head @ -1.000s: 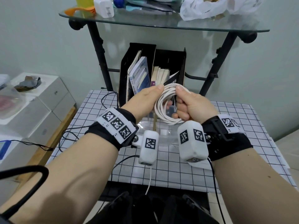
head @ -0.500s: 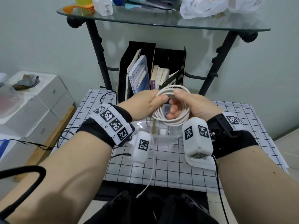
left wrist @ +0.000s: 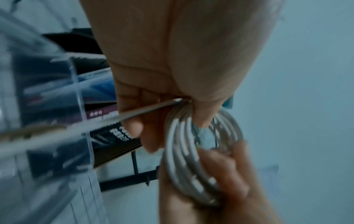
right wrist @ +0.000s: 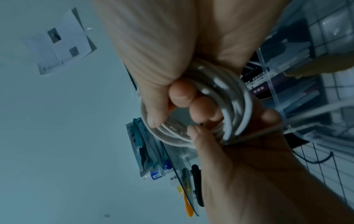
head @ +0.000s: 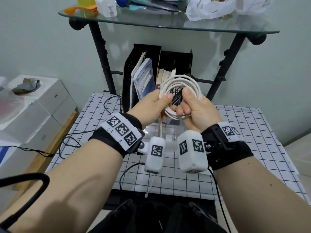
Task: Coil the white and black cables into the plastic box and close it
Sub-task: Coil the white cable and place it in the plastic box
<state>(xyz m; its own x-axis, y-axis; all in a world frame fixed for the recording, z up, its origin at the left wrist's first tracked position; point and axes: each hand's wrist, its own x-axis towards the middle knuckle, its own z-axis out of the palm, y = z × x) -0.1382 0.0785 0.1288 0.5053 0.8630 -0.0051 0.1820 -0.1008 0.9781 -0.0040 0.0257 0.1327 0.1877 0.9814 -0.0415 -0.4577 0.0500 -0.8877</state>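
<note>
A white cable is wound into a coil of several loops, held upright above the table. My left hand pinches the coil's left side between thumb and fingers. My right hand grips the right side, its fingers curled through the loops. A loose white tail hangs from the left hand past the table's front edge. The clear plastic box stands on the table just below the hands, partly hidden by the wrists. A thin black cable lies on the table's left.
A black file holder with books stands right behind the coil. A glass shelf on black legs spans overhead. White boxes sit to the left of the table with its grid cloth.
Both hands have lifted the coil a little and turned it so its ring faces me. The loose tail has been drawn up slightly.
</note>
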